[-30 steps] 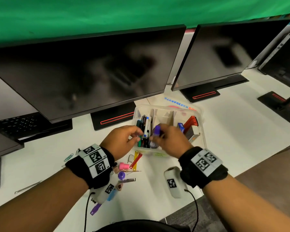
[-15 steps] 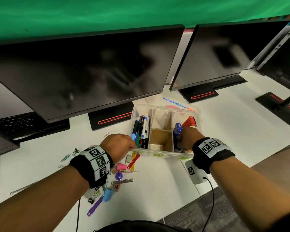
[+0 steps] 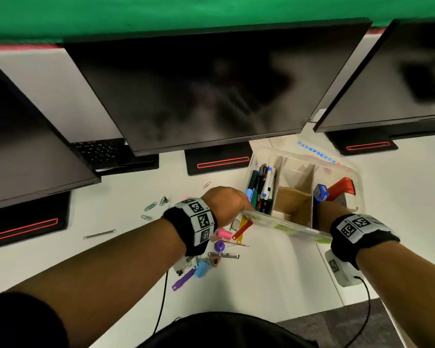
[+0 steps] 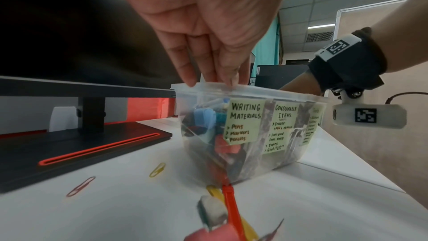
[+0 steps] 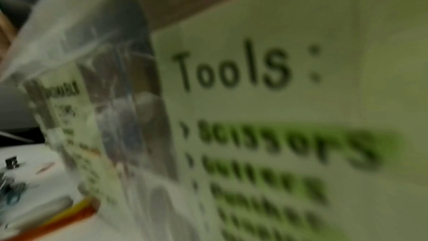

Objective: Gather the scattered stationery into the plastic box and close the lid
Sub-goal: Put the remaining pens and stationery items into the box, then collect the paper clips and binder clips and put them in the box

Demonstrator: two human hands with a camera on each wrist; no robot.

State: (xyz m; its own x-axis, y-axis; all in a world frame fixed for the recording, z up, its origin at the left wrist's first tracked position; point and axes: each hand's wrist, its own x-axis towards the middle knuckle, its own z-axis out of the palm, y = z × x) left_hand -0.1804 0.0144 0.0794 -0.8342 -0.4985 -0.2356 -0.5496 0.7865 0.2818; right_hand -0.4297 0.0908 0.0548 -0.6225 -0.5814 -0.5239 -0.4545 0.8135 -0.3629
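The clear plastic box [image 3: 357, 194] stands open on the white desk, with pens [image 3: 263, 187] in its left section, a bare cardboard middle section, and blue and red tools [image 3: 337, 189] on the right. My left hand [image 3: 245, 209] pinches the near left rim, its fingertips [image 4: 190, 80] on the edge. My right hand [image 3: 324, 214] reaches over the near right rim, with its fingers hidden. The lid [image 3: 317, 153] lies behind the box. A pink cap [image 3: 224, 233], red clip [image 3: 241, 229], purple cap [image 3: 219, 245], blue cap [image 3: 201, 268] and purple marker [image 3: 183, 281] lie scattered under my left wrist.
Paper clips [image 3: 150, 206] and a metal strip [image 3: 99, 234] lie further left. Monitors on black stands [image 3: 219, 162] line the back, with a keyboard [image 3: 98, 149] under one. The desk's front edge [image 3: 337, 305] and grey floor are near right. Green labels [image 4: 243, 122] cover the box front.
My right hand held a purple item over the pen section, then moved to the right end of the box without it. My left hand stayed at the near left corner.
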